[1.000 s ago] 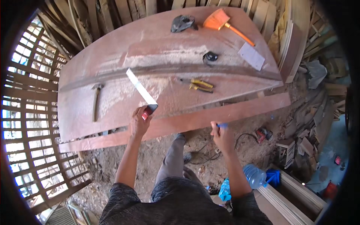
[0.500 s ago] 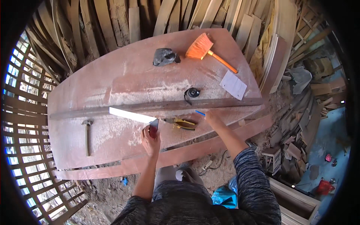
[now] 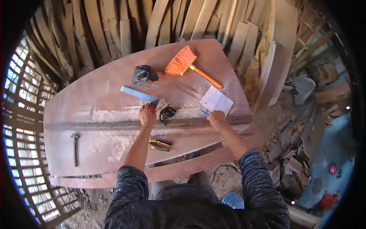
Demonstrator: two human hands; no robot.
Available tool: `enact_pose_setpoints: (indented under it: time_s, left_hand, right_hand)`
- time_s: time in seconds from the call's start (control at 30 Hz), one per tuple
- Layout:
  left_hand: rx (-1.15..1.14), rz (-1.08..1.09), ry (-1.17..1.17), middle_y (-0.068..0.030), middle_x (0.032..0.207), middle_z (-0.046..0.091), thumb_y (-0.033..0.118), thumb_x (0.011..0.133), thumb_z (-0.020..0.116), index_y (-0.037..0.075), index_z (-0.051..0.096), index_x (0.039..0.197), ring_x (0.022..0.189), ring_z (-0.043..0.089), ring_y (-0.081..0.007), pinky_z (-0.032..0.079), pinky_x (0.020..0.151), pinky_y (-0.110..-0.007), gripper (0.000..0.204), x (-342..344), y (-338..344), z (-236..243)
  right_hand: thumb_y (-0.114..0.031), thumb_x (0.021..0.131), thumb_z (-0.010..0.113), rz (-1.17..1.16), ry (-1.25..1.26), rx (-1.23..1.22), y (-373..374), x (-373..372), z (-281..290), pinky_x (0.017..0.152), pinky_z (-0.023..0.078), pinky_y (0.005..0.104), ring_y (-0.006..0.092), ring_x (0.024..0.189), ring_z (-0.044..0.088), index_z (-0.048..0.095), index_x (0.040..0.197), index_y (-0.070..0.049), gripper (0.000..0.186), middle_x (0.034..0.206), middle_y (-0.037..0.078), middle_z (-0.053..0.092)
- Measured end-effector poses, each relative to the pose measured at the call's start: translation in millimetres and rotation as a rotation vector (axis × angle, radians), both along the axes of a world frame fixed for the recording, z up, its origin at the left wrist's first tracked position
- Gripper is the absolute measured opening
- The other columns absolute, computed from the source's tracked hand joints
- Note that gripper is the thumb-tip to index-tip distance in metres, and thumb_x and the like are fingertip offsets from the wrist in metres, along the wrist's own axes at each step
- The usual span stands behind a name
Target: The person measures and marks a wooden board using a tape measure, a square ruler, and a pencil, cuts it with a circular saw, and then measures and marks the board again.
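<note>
My left hand (image 3: 147,115) is closed on the red handle of a try square (image 3: 138,94), whose metal blade points to the far left over the reddish wooden board (image 3: 76,103). In my right hand (image 3: 217,118) is a blue pen (image 3: 204,112), its tip toward the left. That hand is at the near edge of a folded white paper (image 3: 216,100); whether it touches the paper I cannot tell. Beside my left hand lies a black strapped tape measure (image 3: 167,113). Yellow-handled pliers (image 3: 159,145) lie near my left forearm.
A dark batten (image 3: 91,126) crosses the board. On it also lie a hammer (image 3: 75,150), a black plastic bag (image 3: 143,74) and an orange brush (image 3: 182,61). Wooden planks (image 3: 126,38) stand along the back; wood scraps (image 3: 293,156) pile up at the right.
The try square has moved with my left hand, farther over the board, past the batten. My right hand with the pen has come to the paper's near edge. The view has shifted.
</note>
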State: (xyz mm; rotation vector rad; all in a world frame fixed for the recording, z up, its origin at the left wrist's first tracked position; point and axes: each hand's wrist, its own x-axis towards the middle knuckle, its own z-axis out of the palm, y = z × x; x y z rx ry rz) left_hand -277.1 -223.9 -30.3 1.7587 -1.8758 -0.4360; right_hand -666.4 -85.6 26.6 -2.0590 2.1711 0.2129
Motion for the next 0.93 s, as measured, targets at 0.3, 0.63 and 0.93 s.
enact_pose_setpoints:
  time_s: [0.3,0.63,0.93]
  left_hand:
    - [-0.072,0.539,0.460,-0.0177,0.129,0.070,0.029,0.088,0.084,0.006,0.061,0.139,0.113,0.066,-0.0306,0.052,0.098,-0.043,0.060,40.9,49.6,-28.1]
    - [0.051,0.565,0.442,-0.0142,0.127,0.070,0.018,0.099,0.075,0.002,0.059,0.140,0.110,0.070,-0.0237,0.056,0.094,-0.038,0.047,-12.1,467.7,24.2]
    - [0.209,0.810,0.978,-0.0169,0.130,0.069,0.022,0.099,0.077,0.004,0.055,0.146,0.114,0.070,-0.0235,0.057,0.097,-0.037,0.055,52.3,593.8,-9.2]
  right_hand:
    - [-0.035,0.093,0.075,0.395,-0.364,-0.038,1.6,37.7,19.3,0.080,0.057,0.0515,0.0375,0.098,0.071,0.066,0.120,-0.004,0.043,0.106,0.019,0.072]
    - [-0.049,0.071,0.092,0.635,-0.466,0.189,183.7,69.7,21.0,0.124,0.034,0.0543,0.0426,0.156,0.027,0.044,0.158,-0.006,0.108,0.164,0.017,0.039]
    - [-0.047,0.067,0.094,0.638,-0.398,0.316,218.7,101.5,15.3,0.126,0.029,0.0532,0.0396,0.151,0.036,0.036,0.161,-0.004,0.118,0.159,0.017,0.044]
